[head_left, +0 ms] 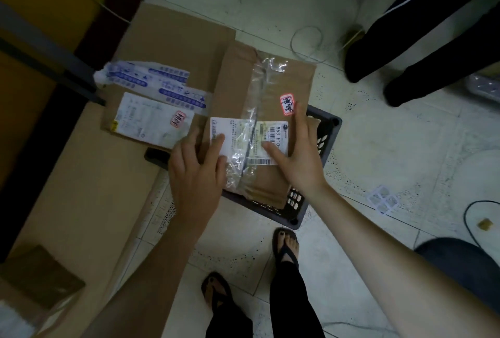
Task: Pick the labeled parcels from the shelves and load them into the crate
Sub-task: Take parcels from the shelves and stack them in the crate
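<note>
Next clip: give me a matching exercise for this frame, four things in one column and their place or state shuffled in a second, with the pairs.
Things
1. left hand
2. right hand
3. crate
4. blue-taped parcel

Places or states
A. beneath the brown parcel, dark rim showing
B. fingers flat on the left end of the white label
C. left of the brown parcel, on the flat cardboard
D. fingers spread, fingertips by the brown parcel's pink sticker

Pairs: 1-B, 2-D, 3-A, 4-C
</note>
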A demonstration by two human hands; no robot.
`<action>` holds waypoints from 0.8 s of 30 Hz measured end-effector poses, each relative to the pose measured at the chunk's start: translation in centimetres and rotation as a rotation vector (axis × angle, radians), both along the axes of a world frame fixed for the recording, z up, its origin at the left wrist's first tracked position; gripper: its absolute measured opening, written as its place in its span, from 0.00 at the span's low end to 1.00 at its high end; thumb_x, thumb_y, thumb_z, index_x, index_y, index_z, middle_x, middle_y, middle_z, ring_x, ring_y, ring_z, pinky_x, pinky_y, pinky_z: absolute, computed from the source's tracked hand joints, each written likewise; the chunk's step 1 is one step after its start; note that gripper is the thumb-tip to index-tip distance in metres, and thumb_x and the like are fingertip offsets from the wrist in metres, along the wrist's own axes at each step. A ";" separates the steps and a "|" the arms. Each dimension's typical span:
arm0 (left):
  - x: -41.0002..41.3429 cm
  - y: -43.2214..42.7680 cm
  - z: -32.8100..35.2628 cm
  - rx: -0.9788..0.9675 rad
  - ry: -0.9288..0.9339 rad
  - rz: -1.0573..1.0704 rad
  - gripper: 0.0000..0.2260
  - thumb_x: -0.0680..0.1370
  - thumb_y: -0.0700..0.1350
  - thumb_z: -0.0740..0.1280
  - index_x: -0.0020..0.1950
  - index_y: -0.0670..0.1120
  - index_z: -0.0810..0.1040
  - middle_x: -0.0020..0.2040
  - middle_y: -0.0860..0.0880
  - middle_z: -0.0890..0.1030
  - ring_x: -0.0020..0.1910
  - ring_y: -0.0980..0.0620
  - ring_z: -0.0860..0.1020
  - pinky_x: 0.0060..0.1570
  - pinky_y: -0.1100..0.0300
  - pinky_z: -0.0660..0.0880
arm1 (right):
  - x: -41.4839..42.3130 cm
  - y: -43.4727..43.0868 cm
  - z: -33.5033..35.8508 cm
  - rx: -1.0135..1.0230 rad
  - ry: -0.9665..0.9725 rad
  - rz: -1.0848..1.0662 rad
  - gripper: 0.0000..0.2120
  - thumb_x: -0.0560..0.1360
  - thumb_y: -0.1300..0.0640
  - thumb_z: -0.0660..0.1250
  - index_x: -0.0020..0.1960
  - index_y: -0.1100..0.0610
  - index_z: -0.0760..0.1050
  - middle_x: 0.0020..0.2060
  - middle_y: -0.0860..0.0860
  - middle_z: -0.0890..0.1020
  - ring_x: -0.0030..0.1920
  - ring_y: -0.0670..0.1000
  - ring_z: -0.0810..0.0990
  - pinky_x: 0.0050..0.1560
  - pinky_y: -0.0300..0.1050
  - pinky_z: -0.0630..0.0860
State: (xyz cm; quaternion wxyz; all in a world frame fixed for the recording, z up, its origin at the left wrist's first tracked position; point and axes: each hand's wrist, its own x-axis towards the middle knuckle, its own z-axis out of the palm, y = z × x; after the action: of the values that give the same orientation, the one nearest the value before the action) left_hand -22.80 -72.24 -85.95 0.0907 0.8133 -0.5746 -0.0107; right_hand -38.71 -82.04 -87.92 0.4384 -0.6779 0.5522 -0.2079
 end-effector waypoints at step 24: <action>-3.6 -2.1 12.7 -0.158 0.865 -0.122 0.20 0.77 0.39 0.64 0.68 0.47 0.68 0.70 0.44 0.66 0.44 0.59 0.77 0.45 0.75 0.71 | -5.7 0.0 13.9 0.023 -0.207 -0.199 0.34 0.73 0.51 0.68 0.73 0.40 0.54 0.70 0.38 0.66 0.68 0.40 0.67 0.69 0.50 0.67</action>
State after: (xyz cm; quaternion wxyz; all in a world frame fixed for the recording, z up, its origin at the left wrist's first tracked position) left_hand -26.37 -74.33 -73.28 0.3839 0.6890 -0.5299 -0.3115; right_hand -44.38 -82.08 -74.01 0.4781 -0.5895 0.5710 -0.3130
